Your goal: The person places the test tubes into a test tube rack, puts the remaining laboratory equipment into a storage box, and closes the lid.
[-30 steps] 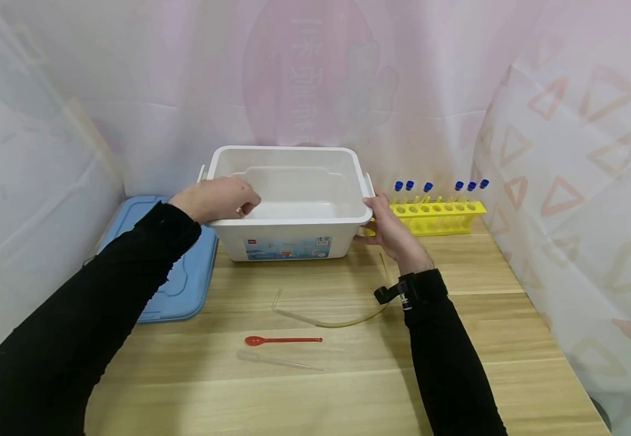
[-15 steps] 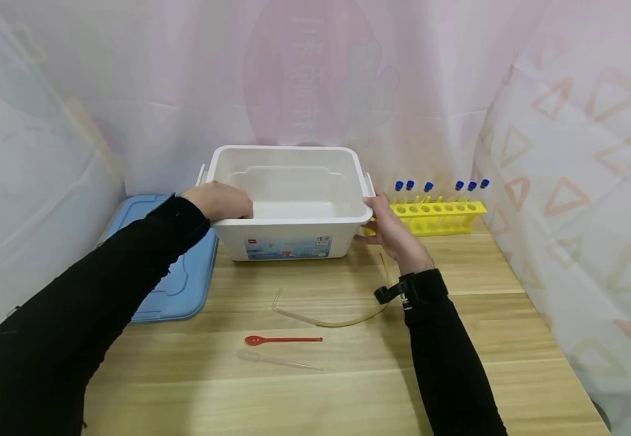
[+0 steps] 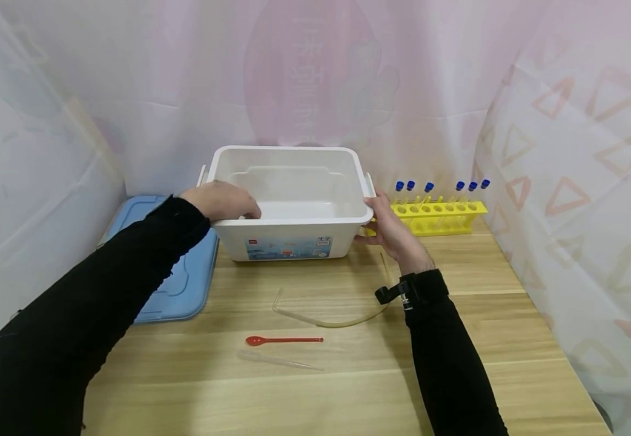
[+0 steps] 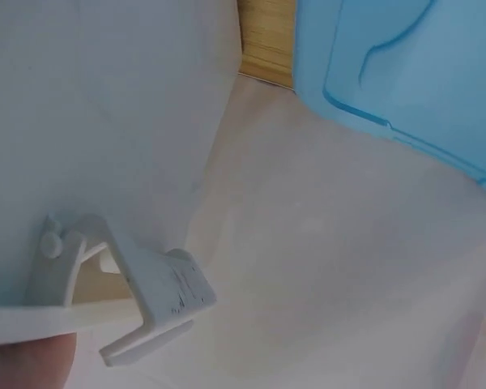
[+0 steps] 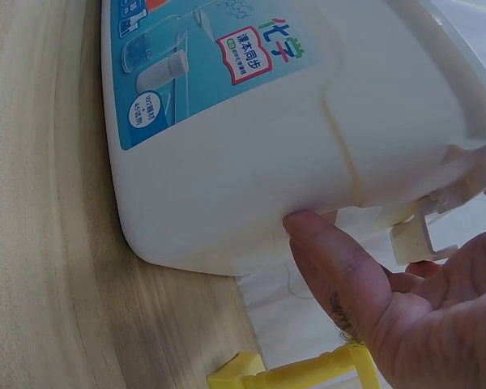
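A white plastic storage box (image 3: 288, 233) stands at the back of the table, its front bearing a blue label (image 5: 202, 57). My left hand (image 3: 223, 200) reaches over the front left rim into the box. Its fingers point down behind the front wall and are partly hidden, so I cannot tell whether they hold anything. The left wrist view shows the box's white handle clip (image 4: 142, 284) beside a bit of that hand. My right hand (image 3: 396, 236) grips the right end of the box, thumb near the rim and fingers against the side wall.
A blue lid (image 3: 181, 284) lies left of the box. To the right stands a yellow test tube rack (image 3: 438, 219) with several blue-capped tubes. On the wooden table are a bent tube (image 3: 337, 325), a red spoon (image 3: 285, 340) and a clear dropper (image 3: 277, 360). Curtains enclose three sides.
My left hand has lowered from above the rim to behind the front wall, then shifted slightly right. The right hand and the box have stayed put.
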`<state>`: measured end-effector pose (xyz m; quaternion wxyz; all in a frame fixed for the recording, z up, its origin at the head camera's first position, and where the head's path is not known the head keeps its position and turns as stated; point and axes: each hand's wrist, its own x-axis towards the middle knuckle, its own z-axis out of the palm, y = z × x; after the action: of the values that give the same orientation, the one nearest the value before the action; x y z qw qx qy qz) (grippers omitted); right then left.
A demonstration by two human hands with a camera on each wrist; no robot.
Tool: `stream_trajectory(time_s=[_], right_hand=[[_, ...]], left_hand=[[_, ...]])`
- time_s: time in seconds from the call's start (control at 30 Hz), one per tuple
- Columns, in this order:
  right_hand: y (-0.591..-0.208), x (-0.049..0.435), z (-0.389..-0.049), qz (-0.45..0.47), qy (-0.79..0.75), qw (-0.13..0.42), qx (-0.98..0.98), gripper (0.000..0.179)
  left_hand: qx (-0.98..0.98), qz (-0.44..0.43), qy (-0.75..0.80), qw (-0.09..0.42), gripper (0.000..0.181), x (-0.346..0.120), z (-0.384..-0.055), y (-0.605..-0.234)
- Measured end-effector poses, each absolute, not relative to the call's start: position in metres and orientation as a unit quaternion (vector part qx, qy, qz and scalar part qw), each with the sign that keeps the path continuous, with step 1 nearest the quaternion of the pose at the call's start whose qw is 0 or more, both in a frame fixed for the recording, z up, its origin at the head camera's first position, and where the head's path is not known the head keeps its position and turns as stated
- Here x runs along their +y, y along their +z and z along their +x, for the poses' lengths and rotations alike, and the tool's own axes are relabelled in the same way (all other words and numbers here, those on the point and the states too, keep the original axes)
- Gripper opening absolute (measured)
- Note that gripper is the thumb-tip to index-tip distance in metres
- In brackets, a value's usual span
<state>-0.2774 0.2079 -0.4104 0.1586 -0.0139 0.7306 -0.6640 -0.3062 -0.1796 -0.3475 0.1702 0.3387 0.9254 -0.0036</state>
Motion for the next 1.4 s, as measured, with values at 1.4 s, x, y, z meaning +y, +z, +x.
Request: stream_trajectory(time_s=[1.4], right_hand=[[-0.411,0.210,-0.276,-0.020,-0.665,0.157,0.730,0.083]], left_hand=[[0.958,0.270,0.091,-0.037,0.038,-0.171,-0.242,-0.324]])
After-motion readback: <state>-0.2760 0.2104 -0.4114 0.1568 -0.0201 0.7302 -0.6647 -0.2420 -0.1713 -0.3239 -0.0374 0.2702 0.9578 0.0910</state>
